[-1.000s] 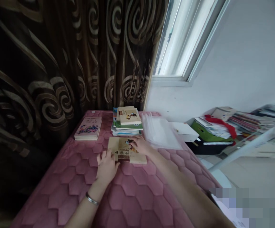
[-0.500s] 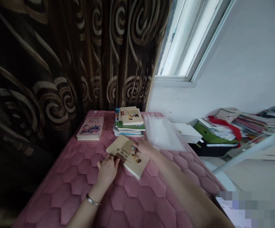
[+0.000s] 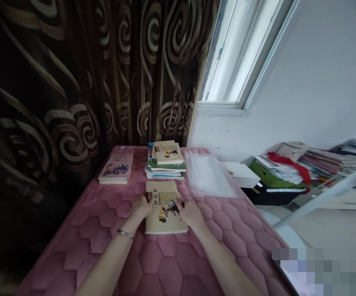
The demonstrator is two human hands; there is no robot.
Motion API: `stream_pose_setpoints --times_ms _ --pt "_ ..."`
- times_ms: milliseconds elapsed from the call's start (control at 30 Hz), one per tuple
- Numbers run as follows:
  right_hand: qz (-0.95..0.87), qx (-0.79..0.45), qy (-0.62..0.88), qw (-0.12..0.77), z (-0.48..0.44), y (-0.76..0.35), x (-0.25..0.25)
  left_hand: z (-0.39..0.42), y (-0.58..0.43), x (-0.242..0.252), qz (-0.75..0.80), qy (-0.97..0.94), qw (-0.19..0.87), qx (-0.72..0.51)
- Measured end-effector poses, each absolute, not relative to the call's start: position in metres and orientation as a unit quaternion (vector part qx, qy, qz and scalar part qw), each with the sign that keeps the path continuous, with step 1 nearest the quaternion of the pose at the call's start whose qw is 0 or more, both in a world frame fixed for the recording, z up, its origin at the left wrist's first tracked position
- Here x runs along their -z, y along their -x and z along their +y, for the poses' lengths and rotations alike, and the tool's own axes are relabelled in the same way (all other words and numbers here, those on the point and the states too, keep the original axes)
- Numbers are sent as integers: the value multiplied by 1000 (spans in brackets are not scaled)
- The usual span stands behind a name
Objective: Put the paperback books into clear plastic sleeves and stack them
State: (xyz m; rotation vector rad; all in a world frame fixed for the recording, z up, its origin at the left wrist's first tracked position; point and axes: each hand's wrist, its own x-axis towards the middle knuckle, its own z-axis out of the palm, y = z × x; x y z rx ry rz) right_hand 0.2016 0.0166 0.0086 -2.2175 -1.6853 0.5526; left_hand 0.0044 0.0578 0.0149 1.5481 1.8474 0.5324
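A cream-coloured book with dark Chinese characters and small painted figures on its cover lies upright to my view, at the middle of the pink quilted surface. My left hand grips its left edge, thumb on the cover. On the opposite edge my right hand holds it the same way; the fingers beneath or behind the edge are hidden. Just beyond stands a pile of books, topped by a smaller-looking cream book with a similar cover.
Two or so stacked books with a purple picture lie at the back left. Clear plastic sheets lie right of the pile, beside a white box. A patterned curtain hangs behind. Papers and a green bag are at the right.
The held book has turned from a slant to straight. My right hand has moved from its top face to its right edge, and my left hand now holds the left edge.
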Motion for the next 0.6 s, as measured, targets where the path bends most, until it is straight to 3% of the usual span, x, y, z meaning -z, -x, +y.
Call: stream_pose_setpoints --times_ms 167,367,467,600 --pt "-594 -276 720 228 15 -208 -5 53 -8 -16 668 -549 409 -291" --pt "-619 -154 669 383 12 -210 -10 34 -8 -38 535 -596 392 -453" --pt "-637 -98 663 382 11 -215 -10 26 -3 -44 434 -645 360 -515" --pt "-675 -94 647 342 13 -222 8 20 5 -26 413 -671 365 -495"
